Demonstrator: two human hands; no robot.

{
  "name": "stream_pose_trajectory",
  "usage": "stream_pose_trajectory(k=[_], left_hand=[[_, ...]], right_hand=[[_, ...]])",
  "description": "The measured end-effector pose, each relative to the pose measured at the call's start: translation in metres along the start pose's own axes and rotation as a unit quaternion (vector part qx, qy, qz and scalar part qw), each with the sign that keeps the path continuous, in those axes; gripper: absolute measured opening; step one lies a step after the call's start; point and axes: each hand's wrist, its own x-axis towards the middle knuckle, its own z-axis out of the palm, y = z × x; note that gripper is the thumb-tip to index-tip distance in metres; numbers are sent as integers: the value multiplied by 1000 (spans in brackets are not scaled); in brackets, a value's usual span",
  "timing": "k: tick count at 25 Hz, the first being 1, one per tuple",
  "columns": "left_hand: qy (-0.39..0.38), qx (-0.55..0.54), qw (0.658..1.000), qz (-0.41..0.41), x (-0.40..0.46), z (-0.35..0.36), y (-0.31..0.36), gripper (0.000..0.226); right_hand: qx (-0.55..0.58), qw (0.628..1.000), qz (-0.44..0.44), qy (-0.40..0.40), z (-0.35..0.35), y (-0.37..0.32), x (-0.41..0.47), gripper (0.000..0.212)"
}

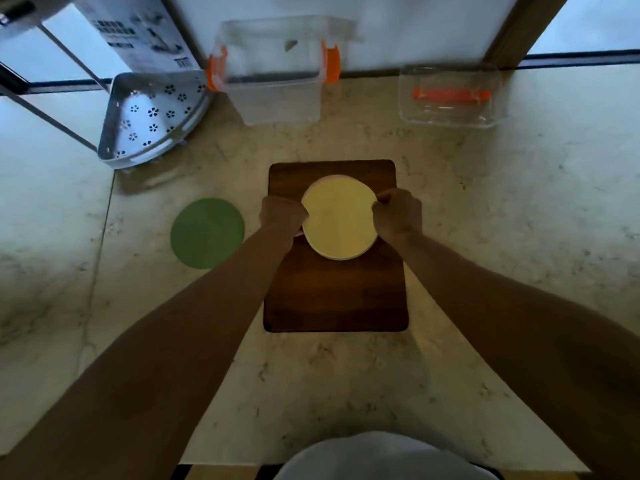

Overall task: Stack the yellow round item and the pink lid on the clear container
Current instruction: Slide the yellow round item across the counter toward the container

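Observation:
A yellow round item lies flat on a pink lid, of which only a thin rim shows around it. The pair rests over the far half of a dark wooden board. My left hand grips the stack's left edge and my right hand grips its right edge, fingers curled over the rim. A tall clear container with orange clips stands at the back, and a low clear container with an orange strip sits at the back right. Both stand well beyond my hands.
A green round mat lies on the marble counter left of the board. A perforated metal corner rack stands at the back left, beside a printed box. The wall and window frame close off the back.

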Motion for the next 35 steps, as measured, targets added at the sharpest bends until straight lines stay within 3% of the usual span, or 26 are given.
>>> stream_pose_trajectory(k=[10, 12, 15, 20, 24, 29, 35], left_hand=[[19, 40, 999, 1, 43, 7, 4, 10], [28, 86, 996, 28, 45, 8, 2, 7], [39, 161, 982, 86, 46, 7, -1, 25], [48, 237, 957, 160, 42, 8, -4, 24], [37, 284, 938, 195, 39, 7, -6, 31], [32, 285, 942, 178, 44, 10, -5, 30], [49, 204, 970, 121, 44, 15, 3, 23]], right_hand=[[-17, 1000, 2, -5, 25, -4, 35, 27], [-23, 1000, -2, 2, 28, -1, 35, 25], [-25, 999, -18, 18, 30, 2, 35, 22], [-44, 998, -37, 8, 29, 4, 35, 20], [-84, 996, -10, 12, 29, 1, 37, 23], [-65, 997, 44, 20, 32, -2, 37, 18], [-44, 994, 83, -48, 31, -10, 41, 25]])
